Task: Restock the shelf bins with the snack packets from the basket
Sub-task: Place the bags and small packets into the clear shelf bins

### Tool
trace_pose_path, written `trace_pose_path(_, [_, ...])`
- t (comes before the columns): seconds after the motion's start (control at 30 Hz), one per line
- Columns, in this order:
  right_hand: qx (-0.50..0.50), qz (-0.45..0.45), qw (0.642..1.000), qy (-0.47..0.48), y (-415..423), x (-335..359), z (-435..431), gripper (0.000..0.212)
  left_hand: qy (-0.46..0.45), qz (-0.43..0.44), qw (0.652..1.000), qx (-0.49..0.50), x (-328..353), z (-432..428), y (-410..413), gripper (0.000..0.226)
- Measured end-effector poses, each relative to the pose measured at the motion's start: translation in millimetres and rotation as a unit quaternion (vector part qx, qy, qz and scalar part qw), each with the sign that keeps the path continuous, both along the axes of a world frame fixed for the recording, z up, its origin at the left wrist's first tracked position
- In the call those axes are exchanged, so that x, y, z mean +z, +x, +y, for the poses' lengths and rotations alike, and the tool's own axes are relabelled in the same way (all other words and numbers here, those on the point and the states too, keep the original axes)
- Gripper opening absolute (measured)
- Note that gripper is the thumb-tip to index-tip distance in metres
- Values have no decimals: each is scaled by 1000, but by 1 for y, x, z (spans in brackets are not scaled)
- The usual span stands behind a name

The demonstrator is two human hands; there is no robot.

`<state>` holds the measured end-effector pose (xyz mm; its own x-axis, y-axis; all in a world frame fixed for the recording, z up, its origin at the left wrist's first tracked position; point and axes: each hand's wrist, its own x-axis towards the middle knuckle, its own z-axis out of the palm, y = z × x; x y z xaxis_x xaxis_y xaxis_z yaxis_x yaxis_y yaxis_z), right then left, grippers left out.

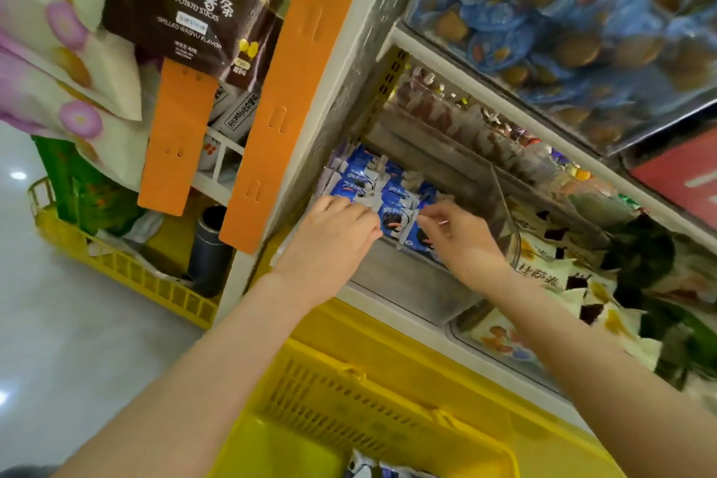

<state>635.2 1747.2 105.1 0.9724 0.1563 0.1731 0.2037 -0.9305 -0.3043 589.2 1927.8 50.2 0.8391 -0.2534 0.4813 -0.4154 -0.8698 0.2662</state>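
Blue and white snack packets [372, 182] stand in rows inside a clear shelf bin [407, 275] at mid-frame. My left hand [333, 233] reaches in from below, its curled fingers on the nearest packets at the bin's front left. My right hand [458, 233] pinches the edge of a blue packet [403, 225] at the front of the bin. Below, at the bottom edge, a yellow basket [349, 396] holds a few more blue and white packets [372, 468].
A neighbouring bin [562, 283] to the right holds cream and yellow packets. An upper bin [562, 12] is full of blue-wrapped snacks. Orange hanging strips [295, 89] with a brown potato-stick bag [194, 4] hang at the left. A second yellow basket [128, 268] sits on the floor.
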Motion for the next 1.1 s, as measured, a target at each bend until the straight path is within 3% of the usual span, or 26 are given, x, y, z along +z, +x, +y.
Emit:
trace_pose_path(0.1, [64,-2,997,-46,-53,-12,-9,37,-13,1,1000,15,1,-9,-10,36])
trace_pose_path(0.23, [107,-75,984,-125,-98,-32,-35,52,-25,18,1000,-6,-5,-30,-37,41])
trace_pose_path(0.37, [117,-149,976,-104,-138,-66,-70,45,-43,14,998,-40,-26,-51,-71,38])
trace_pose_path(0.43, [121,-137,979,-88,-158,-96,-89,37,-31,23,998,-54,-47,-62,-86,34])
trace_pose_path(0.5, [98,-63,990,-81,-177,-129,-106,33,8,86,994,-67,-73,-76,-99,34])
trace_pose_path(0.6, [51,123,988,-78,-202,-190,-129,32,105,203,967,-111,-126,-102,-114,30])
trace_pose_path(0.83, [-11,425,903,-67,-242,-300,-163,49,168,419,884,-122,-245,-136,-142,27])
trace_pose_path(0.93, [-47,481,874,-53,-250,-318,-176,56,172,493,842,-135,-283,-151,-155,41])
trace_pose_path(1.1, [-89,526,845,-30,-244,-334,-191,62,63,583,804,-99,-310,-180,-158,55])
